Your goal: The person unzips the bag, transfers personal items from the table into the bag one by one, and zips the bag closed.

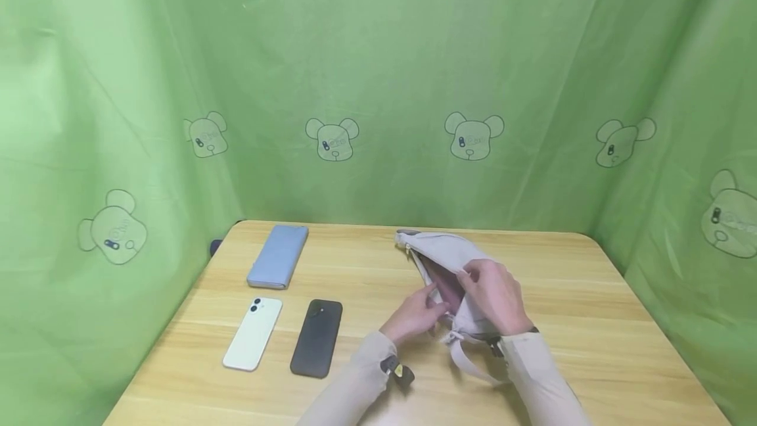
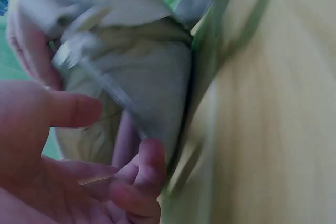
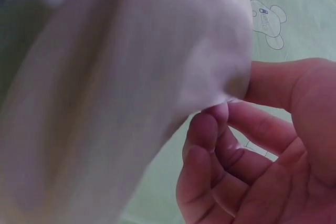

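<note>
Bag (image 1: 452, 248) lay on the table (image 1: 355, 261), mouth open toward the left hand (image 1: 411, 315), mauve lining (image 1: 447, 288) showing. Right hand (image 1: 495, 293) was at the bag's right side, pinching the edge of the mouth: in the right wrist view the fabric ran in between thumb and fingertips, remaining fingers curled below with nothing in them. Left hand was at the bag's near left side. Fingers bent, tips against the zip edge (image 2: 118, 95), thumb apart from them and in front of the bag in the left wrist view. Can't tell if they actually gripped the edge. Lining sat between the two hands.

Strap (image 1: 467, 363) looped out from the bag's near end, below the right hand. Other items, all left of the bag and well apart from it: black phone (image 1: 317, 339) nearest, white phone (image 1: 253, 334) just past it, both back up; blue case (image 1: 278, 257) beyond the phones, about level with the bag's far part. Green curtain (image 1: 390, 51) hung behind the bag and to both sides.
</note>
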Demonstrator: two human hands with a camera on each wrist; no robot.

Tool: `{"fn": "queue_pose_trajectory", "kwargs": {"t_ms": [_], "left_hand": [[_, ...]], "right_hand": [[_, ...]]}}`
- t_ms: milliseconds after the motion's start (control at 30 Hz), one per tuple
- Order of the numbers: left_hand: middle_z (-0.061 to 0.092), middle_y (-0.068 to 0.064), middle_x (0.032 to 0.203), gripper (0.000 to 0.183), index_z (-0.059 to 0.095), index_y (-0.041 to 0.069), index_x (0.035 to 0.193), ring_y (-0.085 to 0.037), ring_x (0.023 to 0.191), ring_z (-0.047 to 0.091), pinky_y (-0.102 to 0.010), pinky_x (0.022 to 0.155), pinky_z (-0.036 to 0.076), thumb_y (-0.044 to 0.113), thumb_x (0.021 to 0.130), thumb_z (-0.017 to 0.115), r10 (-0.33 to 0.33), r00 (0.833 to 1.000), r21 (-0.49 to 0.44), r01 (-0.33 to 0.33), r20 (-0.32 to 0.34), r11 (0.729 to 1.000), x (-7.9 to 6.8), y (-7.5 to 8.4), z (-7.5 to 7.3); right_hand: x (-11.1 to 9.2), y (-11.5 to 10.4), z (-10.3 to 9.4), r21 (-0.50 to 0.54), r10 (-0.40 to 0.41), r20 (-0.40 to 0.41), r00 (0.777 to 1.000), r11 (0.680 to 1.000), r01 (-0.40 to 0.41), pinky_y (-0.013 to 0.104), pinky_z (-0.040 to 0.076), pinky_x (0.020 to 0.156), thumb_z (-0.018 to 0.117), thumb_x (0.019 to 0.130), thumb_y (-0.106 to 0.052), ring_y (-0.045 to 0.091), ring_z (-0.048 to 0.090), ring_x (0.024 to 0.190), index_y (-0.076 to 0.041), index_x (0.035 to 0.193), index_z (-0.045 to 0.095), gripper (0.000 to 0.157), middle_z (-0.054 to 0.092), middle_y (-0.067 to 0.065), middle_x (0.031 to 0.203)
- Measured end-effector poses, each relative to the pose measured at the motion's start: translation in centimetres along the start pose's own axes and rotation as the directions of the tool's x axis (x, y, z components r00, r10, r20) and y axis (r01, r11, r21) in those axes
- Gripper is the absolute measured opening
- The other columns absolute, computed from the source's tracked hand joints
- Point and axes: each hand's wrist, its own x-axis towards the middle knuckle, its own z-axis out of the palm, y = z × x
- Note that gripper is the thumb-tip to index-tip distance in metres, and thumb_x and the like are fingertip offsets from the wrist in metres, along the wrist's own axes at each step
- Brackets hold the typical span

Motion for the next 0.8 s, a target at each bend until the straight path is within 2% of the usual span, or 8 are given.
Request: {"fn": "queue_pose_trajectory", "kwargs": {"t_ms": [167, 300, 433, 533, 600, 667, 733, 800], "left_hand": [[0.073, -0.01, 0.109, 0.065, 0.041, 0.008, 0.157, -0.019, 0.072, 0.07, -0.026, 0.06, 0.057, 0.033, 0.101, 0.063, 0.016, 1.0, 0.037, -0.015, -0.024, 0.999, 0.0, 0.4, -1.8], [0.074, -0.011, 0.115, 0.055, 0.054, 0.007, 0.147, -0.022, 0.081, 0.074, -0.025, 0.065, 0.058, 0.035, 0.101, 0.063, 0.043, 0.998, 0.096, -0.038, -0.048, 0.995, -0.3, 0.9, -4.1], [0.075, -0.015, 0.114, 0.047, 0.059, 0.005, 0.141, -0.032, 0.09, 0.075, -0.027, 0.07, 0.059, 0.033, 0.103, 0.062, 0.082, 0.993, 0.097, -0.073, -0.087, 0.993, -1.2, 1.3, -7.4], [0.074, -0.017, 0.114, 0.044, 0.06, 0.005, 0.139, -0.031, 0.091, 0.074, -0.029, 0.072, 0.06, 0.031, 0.103, 0.062, 0.106, 0.981, 0.124, -0.086, -0.162, 0.988, -2.3, 1.5, -10.5], [0.074, -0.015, 0.113, 0.042, 0.061, 0.007, 0.138, -0.025, 0.09, 0.072, -0.03, 0.073, 0.06, 0.031, 0.103, 0.062, 0.126, 0.963, 0.184, -0.083, -0.24, 0.98, -3.2, 1.6, -12.5], [0.075, -0.013, 0.111, 0.04, 0.063, 0.009, 0.136, -0.022, 0.089, 0.072, -0.031, 0.074, 0.061, 0.03, 0.102, 0.063, 0.144, 0.935, 0.224, -0.073, -0.323, 0.972, -4.4, 1.7, -14.2], [0.076, -0.011, 0.109, 0.037, 0.066, 0.011, 0.135, -0.021, 0.09, 0.071, -0.033, 0.076, 0.061, 0.029, 0.102, 0.064, 0.17, 0.9, 0.252, -0.069, -0.402, 0.965, -5.5, 1.7, -15.9], [0.077, -0.011, 0.108, 0.034, 0.068, 0.01, 0.131, -0.024, 0.093, 0.071, -0.038, 0.08, 0.061, 0.027, 0.102, 0.065, 0.208, 0.851, 0.256, -0.09, -0.483, 0.963, -6.6, 1.7, -17.6]], "right_hand": [[-0.1, 0.5, -0.2, 0.009, 0.004, -0.012, 1.0, 1.0, -0.004, 0.029, 0.047, 0.056, 0.072, 0.094, -0.022, 0.022, 0.067, 0.074, -0.006, 0.103, 0.078, 0.02, 0.078, 0.016, 0.096], [-0.1, 0.8, -0.3, 0.03, 0.012, -0.018, 1.0, 0.999, -0.011, 0.03, 0.045, 0.056, 0.072, 0.093, -0.023, 0.022, 0.066, 0.074, -0.006, 0.1, 0.078, 0.019, 0.079, 0.015, 0.095], [0.0, 1.0, -0.4, 0.032, 0.013, -0.01, 1.0, 0.999, -0.013, 0.03, 0.045, 0.057, 0.072, 0.093, -0.024, 0.023, 0.066, 0.077, -0.008, 0.1, 0.078, 0.019, 0.079, 0.014, 0.097], [0.1, 1.1, -0.6, 0.024, 0.014, -0.006, 1.0, 1.0, -0.014, 0.031, 0.045, 0.059, 0.071, 0.093, -0.025, 0.025, 0.067, 0.08, -0.008, 0.102, 0.078, 0.02, 0.079, 0.015, 0.1], [0.2, 1.2, -0.8, 0.014, 0.021, -0.002, 1.0, 1.0, -0.021, 0.032, 0.045, 0.059, 0.071, 0.093, -0.025, 0.026, 0.068, 0.081, -0.009, 0.103, 0.078, 0.02, 0.079, 0.015, 0.102], [0.1, 1.2, -0.9, 0.014, 0.029, 0.014, 0.999, 0.999, -0.029, 0.032, 0.045, 0.059, 0.071, 0.093, -0.026, 0.026, 0.068, 0.082, -0.009, 0.104, 0.078, 0.021, 0.079, 0.016, 0.104], [0.0, 1.3, -0.9, 0.012, 0.032, 0.024, 0.999, 0.999, -0.033, 0.032, 0.045, 0.059, 0.071, 0.093, -0.026, 0.026, 0.068, 0.081, -0.009, 0.104, 0.079, 0.021, 0.079, 0.016, 0.105], [0.0, 1.3, -0.9, 0.015, 0.031, 0.03, 0.999, 0.999, -0.031, 0.032, 0.044, 0.058, 0.071, 0.093, -0.025, 0.026, 0.068, 0.081, -0.01, 0.104, 0.079, 0.02, 0.079, 0.016, 0.105]]}}
